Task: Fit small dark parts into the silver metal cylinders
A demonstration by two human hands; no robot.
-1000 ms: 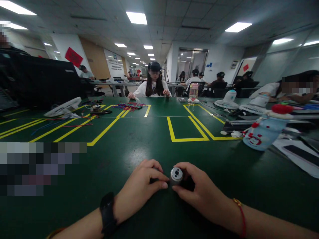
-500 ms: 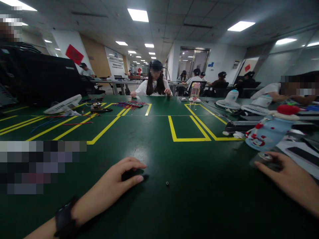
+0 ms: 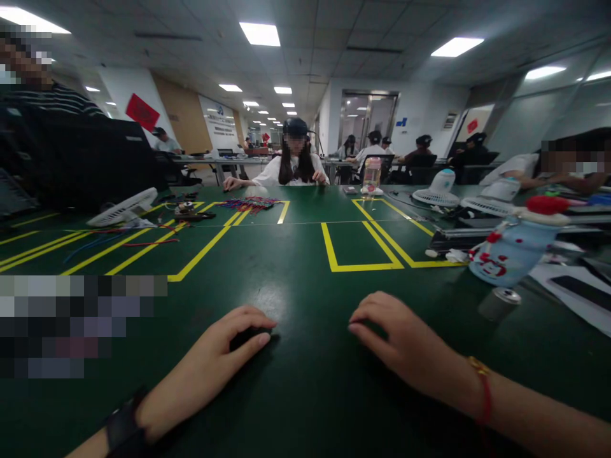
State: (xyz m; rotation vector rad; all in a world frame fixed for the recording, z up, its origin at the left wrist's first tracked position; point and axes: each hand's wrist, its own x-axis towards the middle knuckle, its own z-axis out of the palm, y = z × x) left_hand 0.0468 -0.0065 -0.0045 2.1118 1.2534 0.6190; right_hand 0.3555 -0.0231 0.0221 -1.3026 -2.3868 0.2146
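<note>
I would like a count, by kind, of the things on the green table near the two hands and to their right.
Small metal cylinders: 1
Pale blue bottles lying on their side: 1
White desk fans: 2
Total: 4
</note>
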